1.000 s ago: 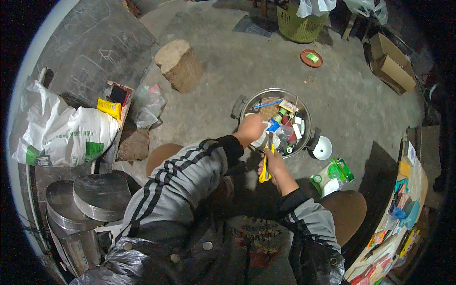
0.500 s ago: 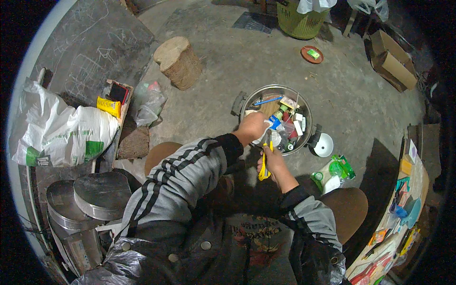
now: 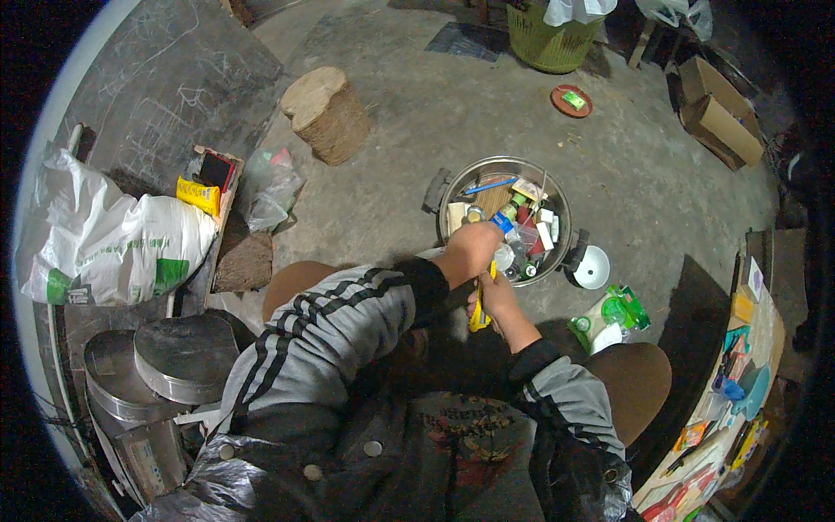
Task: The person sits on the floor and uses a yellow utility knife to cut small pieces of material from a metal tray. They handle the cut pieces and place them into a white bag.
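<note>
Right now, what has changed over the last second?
The left hand has moved right and toward the person, closer to the yellow-handled tool, uncovering more of the metal pot's left side. The right hand keeps its grip on the tool; pot and stump stayed put.

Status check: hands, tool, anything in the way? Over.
Left hand curled over pot's near rim, contents hidden. Right hand gripping yellow-handled tool. Tool's far end out of sight at left hand; small items crowd pot.
</note>
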Demonstrator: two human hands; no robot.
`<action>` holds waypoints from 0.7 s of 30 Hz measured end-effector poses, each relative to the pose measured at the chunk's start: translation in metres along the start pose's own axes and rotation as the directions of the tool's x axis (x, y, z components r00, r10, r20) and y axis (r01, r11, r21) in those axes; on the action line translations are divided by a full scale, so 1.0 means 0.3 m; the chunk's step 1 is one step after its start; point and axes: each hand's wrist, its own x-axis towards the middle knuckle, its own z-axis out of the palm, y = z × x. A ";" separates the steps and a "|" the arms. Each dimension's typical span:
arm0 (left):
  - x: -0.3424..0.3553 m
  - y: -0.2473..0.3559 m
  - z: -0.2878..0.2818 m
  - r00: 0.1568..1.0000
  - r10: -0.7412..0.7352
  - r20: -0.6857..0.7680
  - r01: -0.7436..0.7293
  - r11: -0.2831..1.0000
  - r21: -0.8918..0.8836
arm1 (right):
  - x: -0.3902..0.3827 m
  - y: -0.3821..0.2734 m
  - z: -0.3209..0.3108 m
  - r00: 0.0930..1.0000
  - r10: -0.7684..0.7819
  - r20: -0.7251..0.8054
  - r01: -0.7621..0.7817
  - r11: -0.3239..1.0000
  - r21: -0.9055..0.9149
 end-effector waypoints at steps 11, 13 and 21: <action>0.030 -0.039 -0.009 1.000 -0.020 0.013 0.020 1.000 -0.007 | 0.014 0.005 -0.007 0.999 0.025 0.042 -0.023 0.999 -0.040; 0.035 -0.056 -0.016 0.994 -0.109 -0.022 0.107 0.990 -0.091 | -0.001 0.017 0.001 0.998 0.004 0.068 -0.004 1.000 0.000; -0.001 -0.018 -0.001 0.998 0.039 -0.041 -0.043 0.995 -0.095 | 0.015 0.024 -0.003 1.000 0.005 0.008 -0.004 0.999 -0.038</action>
